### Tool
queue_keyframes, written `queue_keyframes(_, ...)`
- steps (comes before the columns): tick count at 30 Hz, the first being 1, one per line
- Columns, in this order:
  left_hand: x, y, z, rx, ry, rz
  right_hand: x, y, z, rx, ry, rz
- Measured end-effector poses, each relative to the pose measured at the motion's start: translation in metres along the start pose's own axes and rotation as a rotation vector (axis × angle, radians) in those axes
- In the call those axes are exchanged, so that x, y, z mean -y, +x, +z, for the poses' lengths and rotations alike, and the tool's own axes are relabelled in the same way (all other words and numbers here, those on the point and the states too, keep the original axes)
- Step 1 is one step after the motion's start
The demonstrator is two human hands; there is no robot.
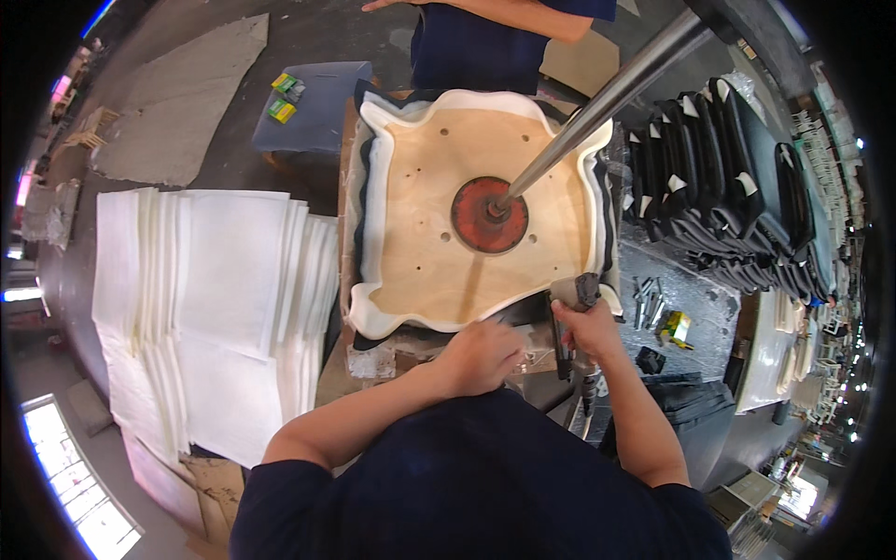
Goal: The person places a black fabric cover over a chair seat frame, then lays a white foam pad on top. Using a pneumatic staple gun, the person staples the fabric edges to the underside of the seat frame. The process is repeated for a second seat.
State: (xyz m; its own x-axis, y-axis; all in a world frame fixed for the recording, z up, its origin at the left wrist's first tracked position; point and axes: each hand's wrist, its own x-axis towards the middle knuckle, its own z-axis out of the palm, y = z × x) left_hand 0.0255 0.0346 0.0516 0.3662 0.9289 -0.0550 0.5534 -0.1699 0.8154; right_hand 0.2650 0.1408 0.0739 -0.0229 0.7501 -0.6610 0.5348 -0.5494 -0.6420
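Observation:
A wooden seat board (411,201) lies in front of me, edged with white foam (372,224). Dark cover fabric (362,245) shows around the outside of the foam. On the board's middle rests a red round pad (474,233), at the end of a slanting metal rod (607,101). My right hand (594,334) is wrapped round a staple gun (585,291) at the near right corner of the seat. My left hand (481,357) is at the near edge with fingers curled; what they grip, if anything, is hidden.
Stacked white sheets (229,271) stand left. At right are black padded pieces (719,168) and a table (709,289) with loose staple strips (648,303) and a yellow-green box (676,329). Two small boxes sit on a blue-grey surface (322,121). Another person (476,51) stands opposite.

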Motion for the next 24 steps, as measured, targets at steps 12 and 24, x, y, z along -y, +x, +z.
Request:
queue_keyframes(12, 0.072, -0.056, -0.053, -0.065, 0.415, 0.021, 0.02, -0.008, -0.002, -0.047, -0.083, 0.007)
queue_keyframes(24, 0.105, -0.026, -0.063, 0.122, 0.396, 0.243, 0.028, -0.013, 0.004, -0.114, -0.185, 0.114)
